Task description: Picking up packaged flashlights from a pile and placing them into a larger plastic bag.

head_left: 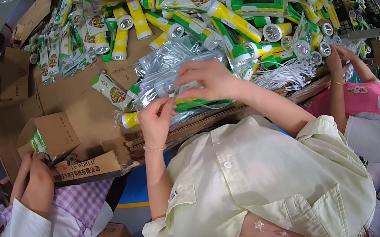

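In the middle of the bench, my left hand (157,119) is closed in a pinch. A small whitish bit shows at its fingertips, too small to name. My right hand (208,82) faces it, its curved fingers and thumb apart, with nothing plainly gripped. Both are over a heap of clear plastic bags (161,70). Under my hands lies a yellow and green flashlight (131,119), partly hidden by the bags and my wrist. Left of the bags rests a bagged green and white packet (111,90). A bundle of white cables (281,76) lies to the right.
Many flashlights (234,22) are piled across the far side and right. Bagged packs (67,43) lie far left. At left, a co-worker's hands (37,160) hold a small carton (58,134). Another co-worker's hands (337,58) work at right. A cardboard edge (181,129) runs along the front.
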{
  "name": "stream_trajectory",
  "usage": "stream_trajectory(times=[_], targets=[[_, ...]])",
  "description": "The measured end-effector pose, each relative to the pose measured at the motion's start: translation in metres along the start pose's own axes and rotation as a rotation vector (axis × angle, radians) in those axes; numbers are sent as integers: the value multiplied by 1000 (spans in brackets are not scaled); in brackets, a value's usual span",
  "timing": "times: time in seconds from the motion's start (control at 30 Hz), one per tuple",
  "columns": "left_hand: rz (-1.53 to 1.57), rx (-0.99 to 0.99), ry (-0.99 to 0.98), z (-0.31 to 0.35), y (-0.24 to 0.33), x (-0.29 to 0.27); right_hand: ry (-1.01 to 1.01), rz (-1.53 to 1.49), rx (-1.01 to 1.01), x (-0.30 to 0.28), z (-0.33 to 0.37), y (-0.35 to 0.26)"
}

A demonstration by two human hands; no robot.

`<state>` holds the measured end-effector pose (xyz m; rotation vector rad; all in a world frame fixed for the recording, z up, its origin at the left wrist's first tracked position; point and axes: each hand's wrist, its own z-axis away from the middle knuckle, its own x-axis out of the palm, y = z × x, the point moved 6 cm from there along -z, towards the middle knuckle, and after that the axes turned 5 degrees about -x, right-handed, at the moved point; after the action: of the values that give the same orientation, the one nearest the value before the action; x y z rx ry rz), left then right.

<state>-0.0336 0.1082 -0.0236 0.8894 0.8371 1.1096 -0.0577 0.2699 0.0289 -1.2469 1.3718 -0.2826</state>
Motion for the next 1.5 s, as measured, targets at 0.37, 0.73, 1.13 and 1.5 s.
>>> stream_trajectory(times=[0.37, 0.73, 1.13, 1.5], targets=[[-248, 220, 109, -1, 16, -4, -69, 293, -255, 9, -23, -14], [-206, 359, 125, 3, 43, -12, -299, 171, -254, -19, -22, 5], [287, 355, 691, -37, 64, -178, 130, 348, 0, -59, -14, 39], [-239, 173, 1231, -118, -16, -452, 123, 519, 131, 11, -2, 49]])
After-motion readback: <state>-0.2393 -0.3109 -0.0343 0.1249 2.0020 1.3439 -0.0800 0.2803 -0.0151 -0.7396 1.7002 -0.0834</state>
